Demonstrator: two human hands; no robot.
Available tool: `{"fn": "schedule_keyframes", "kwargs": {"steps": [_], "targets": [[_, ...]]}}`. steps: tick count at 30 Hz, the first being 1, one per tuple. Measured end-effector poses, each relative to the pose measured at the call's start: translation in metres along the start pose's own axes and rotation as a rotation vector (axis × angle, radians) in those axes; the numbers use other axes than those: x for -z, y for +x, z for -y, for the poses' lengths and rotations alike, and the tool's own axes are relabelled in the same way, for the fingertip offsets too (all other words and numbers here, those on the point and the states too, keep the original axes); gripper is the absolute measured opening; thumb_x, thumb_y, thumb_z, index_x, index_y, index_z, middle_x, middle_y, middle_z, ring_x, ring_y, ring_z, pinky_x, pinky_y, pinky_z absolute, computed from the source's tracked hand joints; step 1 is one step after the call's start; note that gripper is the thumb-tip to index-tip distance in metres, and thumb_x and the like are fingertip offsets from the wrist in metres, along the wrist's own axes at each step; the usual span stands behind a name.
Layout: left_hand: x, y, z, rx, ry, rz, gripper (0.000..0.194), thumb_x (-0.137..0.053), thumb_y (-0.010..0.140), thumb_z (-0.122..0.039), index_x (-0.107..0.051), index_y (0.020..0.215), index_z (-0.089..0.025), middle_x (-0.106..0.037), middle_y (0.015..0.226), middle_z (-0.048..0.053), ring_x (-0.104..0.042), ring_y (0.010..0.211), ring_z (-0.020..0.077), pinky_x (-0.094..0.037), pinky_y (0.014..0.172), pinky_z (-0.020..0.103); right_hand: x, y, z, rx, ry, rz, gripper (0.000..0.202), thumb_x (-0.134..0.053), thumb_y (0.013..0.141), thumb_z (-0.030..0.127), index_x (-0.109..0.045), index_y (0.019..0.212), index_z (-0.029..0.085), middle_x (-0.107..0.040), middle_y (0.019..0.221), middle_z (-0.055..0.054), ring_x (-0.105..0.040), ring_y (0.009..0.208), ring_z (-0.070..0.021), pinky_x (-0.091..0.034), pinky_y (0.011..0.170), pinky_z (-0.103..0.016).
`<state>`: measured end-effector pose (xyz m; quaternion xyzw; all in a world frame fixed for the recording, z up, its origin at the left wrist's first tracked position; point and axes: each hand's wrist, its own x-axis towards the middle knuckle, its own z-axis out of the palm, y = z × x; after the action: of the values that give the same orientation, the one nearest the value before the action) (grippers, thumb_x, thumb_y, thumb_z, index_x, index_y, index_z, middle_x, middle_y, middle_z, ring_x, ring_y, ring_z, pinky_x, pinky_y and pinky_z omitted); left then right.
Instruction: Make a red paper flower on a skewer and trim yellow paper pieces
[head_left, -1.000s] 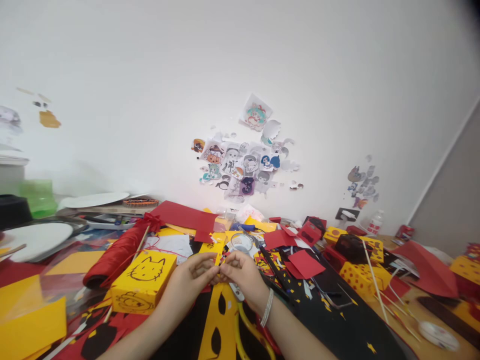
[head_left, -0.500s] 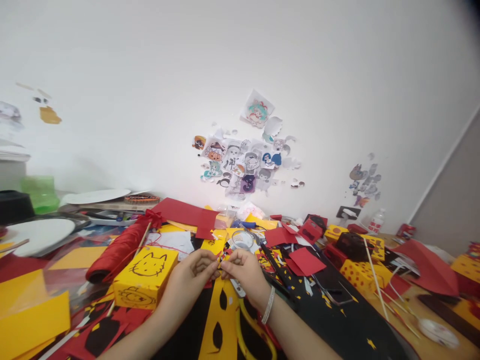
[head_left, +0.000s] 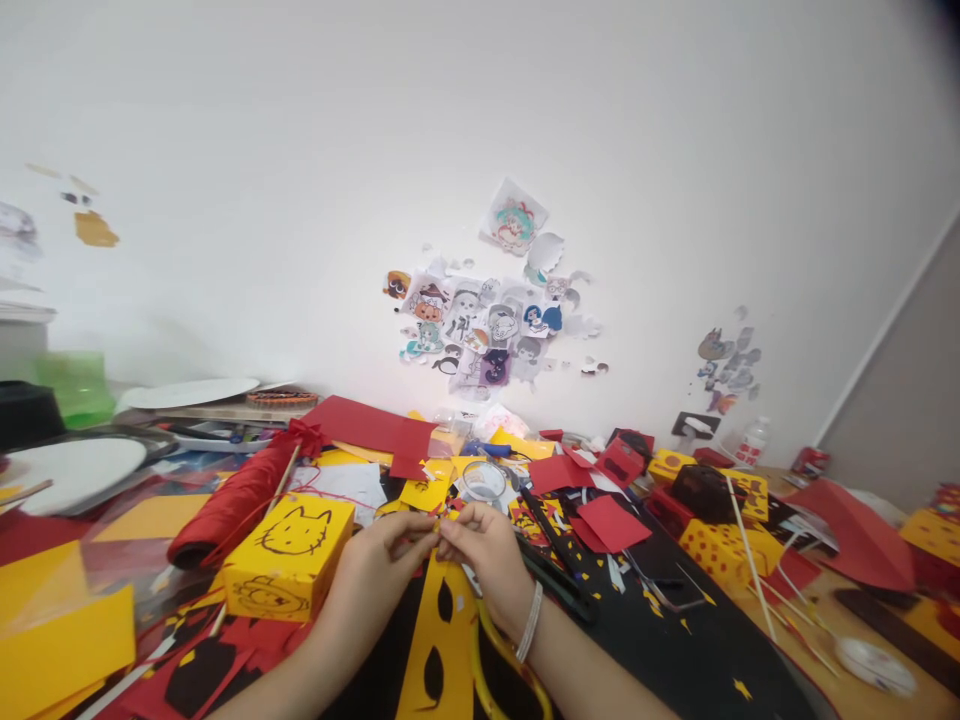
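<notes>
My left hand and my right hand meet over the middle of the work surface, fingertips pinched together. Whatever lies between them is small and mostly hidden; a bit of yellow shows there. Just below the fingers is a yellow paper strip with leaf-shaped cut-outs that look black. Whether its top end reaches into my fingers I cannot tell. Yellow-handled scissors lie beneath my right wrist. Beside my left hand stands a yellow box with a cat face drawn on top.
A red thread spool lies left of the box. Yellow sheets cover the near left. Behind my hands is a roll of clear tape. Red paper squares and yellow scraps lie on the black surface at right.
Both hands stay together, with the fingertips shifting slightly; my left fingers look a little flatter and closer to the right ones. The view has moved very slightly. Nothing else has visibly moved.
</notes>
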<state>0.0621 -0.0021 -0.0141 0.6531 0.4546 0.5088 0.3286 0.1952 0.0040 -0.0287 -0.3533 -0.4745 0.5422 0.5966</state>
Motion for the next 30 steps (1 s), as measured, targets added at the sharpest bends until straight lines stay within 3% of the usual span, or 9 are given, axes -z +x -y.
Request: {"fn": "schedule_keyframes", "kwargs": {"steps": [9, 16, 23, 30], "targets": [[0.0013, -0.0052, 0.0086, -0.230, 0.260, -0.015, 0.022, -0.047, 0.077, -0.036, -0.062, 0.070, -0.021, -0.067, 0.069, 0.001, -0.062, 0.067, 0.0167, -0.048, 0.065, 0.027, -0.0021, -0.0043, 0.0018, 0.103, -0.129, 0.000, 0.034, -0.072, 0.062, 0.042, -0.050, 0.061, 0.017, -0.058, 0.054, 0.003, -0.053, 0.051, -0.0090, -0.041, 0.055, -0.022], [-0.0020, -0.0097, 0.0096, -0.260, 0.275, 0.015, 0.018, -0.044, 0.080, -0.032, -0.057, 0.075, -0.022, -0.064, 0.072, 0.001, -0.060, 0.069, 0.0163, -0.048, 0.065, 0.026, -0.0011, -0.0036, 0.0015, 0.228, -0.186, 0.025, 0.030, -0.068, 0.068, 0.038, -0.047, 0.062, 0.018, -0.048, 0.056, 0.006, -0.047, 0.053, -0.0080, -0.038, 0.054, -0.021], [-0.0017, -0.0059, 0.0032, -0.238, 0.235, 0.016, 0.019, -0.041, 0.080, -0.033, -0.056, 0.074, -0.022, -0.063, 0.073, 0.002, -0.060, 0.070, 0.0169, -0.048, 0.067, 0.027, -0.0012, -0.0030, -0.0008, 0.191, -0.191, 0.039, 0.020, -0.066, 0.068, 0.031, -0.053, 0.075, 0.018, -0.054, 0.066, 0.003, -0.052, 0.061, -0.0107, -0.042, 0.059, -0.023], [-0.0017, -0.0054, 0.0005, -0.174, 0.215, 0.023, 0.021, -0.041, 0.079, -0.035, -0.056, 0.070, -0.021, -0.063, 0.068, 0.002, -0.060, 0.065, 0.0174, -0.047, 0.061, 0.027, -0.0034, -0.0077, 0.0045, 0.295, -0.389, -0.026, 0.009, -0.060, 0.069, 0.021, -0.054, 0.075, 0.018, -0.053, 0.066, 0.003, -0.050, 0.059, -0.0106, -0.041, 0.055, -0.022]]}}
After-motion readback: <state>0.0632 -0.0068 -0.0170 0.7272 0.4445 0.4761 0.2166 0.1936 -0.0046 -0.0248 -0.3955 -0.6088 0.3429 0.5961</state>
